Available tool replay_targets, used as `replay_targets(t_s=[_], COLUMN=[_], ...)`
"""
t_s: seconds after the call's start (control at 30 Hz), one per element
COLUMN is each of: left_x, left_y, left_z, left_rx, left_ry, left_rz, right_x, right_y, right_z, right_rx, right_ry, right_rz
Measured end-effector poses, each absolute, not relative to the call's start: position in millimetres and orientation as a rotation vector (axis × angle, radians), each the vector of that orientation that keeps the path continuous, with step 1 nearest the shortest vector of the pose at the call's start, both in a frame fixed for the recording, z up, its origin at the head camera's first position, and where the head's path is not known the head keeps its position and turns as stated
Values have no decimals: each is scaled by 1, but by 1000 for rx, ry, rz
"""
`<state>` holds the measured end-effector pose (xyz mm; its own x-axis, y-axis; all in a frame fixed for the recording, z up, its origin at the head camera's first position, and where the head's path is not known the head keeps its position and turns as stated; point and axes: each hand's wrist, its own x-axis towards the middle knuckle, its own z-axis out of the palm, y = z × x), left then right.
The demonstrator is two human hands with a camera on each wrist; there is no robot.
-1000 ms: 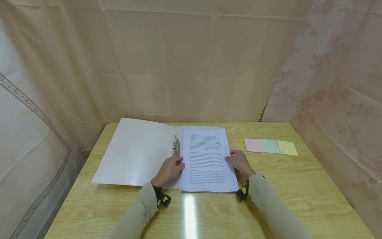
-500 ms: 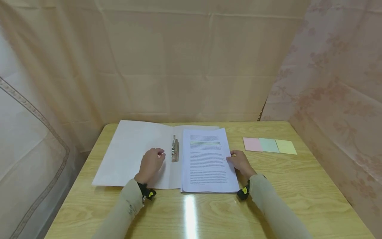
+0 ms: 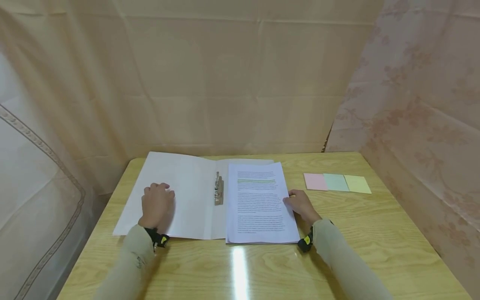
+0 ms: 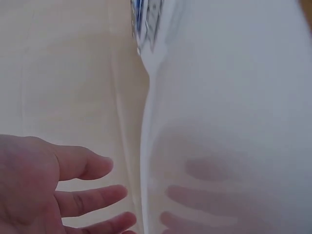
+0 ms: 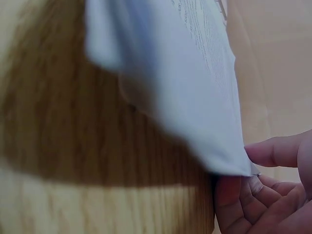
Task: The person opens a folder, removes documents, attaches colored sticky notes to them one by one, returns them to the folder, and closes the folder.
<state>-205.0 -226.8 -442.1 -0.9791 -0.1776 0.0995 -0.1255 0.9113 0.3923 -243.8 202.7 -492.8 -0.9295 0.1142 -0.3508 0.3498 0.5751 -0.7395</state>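
Note:
A white folder lies spread open, with a metal clip near its spine. On its right side rests a stack of printed paper, one line marked green. My right hand pinches the stack's right edge; in the right wrist view, the thumb of that hand is on top of the paper and the fingers are underneath. Over the folder's left cover is my left hand, holding nothing. The left wrist view shows this hand with fingers extended close to the white cover.
Pink, green and yellow sticky notes lie in a row at the right of the wooden table. A beige curtain hangs behind the table, with more cloth at both sides.
My left hand has let go of the stack's left edge and moved left, past the clip, over the folder's left cover. The right hand keeps its place at the paper's right edge.

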Motion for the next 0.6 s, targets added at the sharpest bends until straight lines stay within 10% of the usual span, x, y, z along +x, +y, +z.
replay_targets(t_s=[0.6], left_x=[-193], left_y=[-279], left_z=[-442], left_rx=[637], left_ry=[-3012], left_rz=[-598], right_x=[-242], right_y=[202], right_z=[-492], right_rx=[409], right_ry=[2521], right_rz=[-1281])
